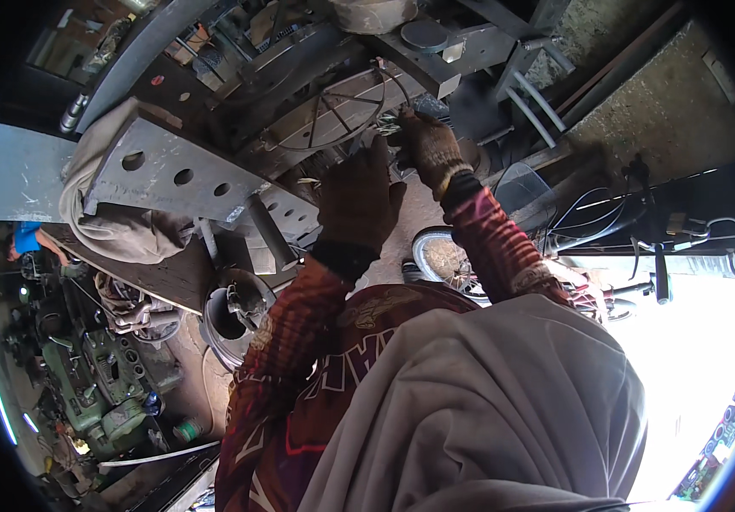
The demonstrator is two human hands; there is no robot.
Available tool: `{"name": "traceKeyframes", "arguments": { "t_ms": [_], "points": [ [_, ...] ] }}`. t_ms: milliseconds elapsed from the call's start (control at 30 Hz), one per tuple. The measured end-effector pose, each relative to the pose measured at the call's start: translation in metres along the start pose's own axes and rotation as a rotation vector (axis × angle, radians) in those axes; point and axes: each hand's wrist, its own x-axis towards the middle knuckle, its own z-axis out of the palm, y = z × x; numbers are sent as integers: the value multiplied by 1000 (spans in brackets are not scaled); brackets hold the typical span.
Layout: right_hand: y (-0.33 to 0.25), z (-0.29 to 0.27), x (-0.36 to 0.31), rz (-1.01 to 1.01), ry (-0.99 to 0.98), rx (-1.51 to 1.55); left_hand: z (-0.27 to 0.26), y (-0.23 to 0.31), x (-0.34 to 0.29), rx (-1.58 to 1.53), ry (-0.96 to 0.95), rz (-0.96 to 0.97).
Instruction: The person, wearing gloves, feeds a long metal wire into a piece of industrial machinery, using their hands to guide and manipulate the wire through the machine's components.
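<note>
Both my hands wear brown work gloves and reach forward into the metal clutter. My left hand (357, 198) has its back toward me, the thumb standing apart and the fingers pointing forward; I see nothing held in it. Close beside it, my right hand (432, 145) has its fingers curled closed, and whatever is in them is hidden. Thin pale strands (387, 122) show between the hands, too small to name. Just left of the right hand is a thin metal ring with spokes (325, 109), lying against a flat steel bar (359, 107).
A grey steel piece with round holes (184, 177) lies left, a beige cloth (120, 235) hanging from it. Below it stands a metal bucket (218, 328). A bicycle wheel (440, 252) is near my body, and green machinery (86, 384) stands far left. Steel rods (534, 107) jut out right.
</note>
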Motion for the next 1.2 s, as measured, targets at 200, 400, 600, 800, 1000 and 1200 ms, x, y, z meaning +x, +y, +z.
{"name": "traceKeyframes", "arguments": {
  "t_ms": [200, 400, 600, 800, 1000, 1200],
  "points": [
    [23, 33, 26, 28, -45, 177, 40, -50, 2, 213, -100, 37],
    [85, 13, 84, -619, 36, -765, 21, -82, 30, 49, -54, 267],
    [16, -31, 44, -113, -254, -35, 31, 13, 17, -101, -134, -108],
    [42, 13, 23, -593, -152, -650, 45, -59, -12, -43, -7, -28],
    [18, 57, -64, -926, -301, -821, -44, -41, -82, -193, 127, -186],
    [-1, 147, -120, -278, -740, -216, -88, -47, -164, -190, 189, -455]
  ]
}}
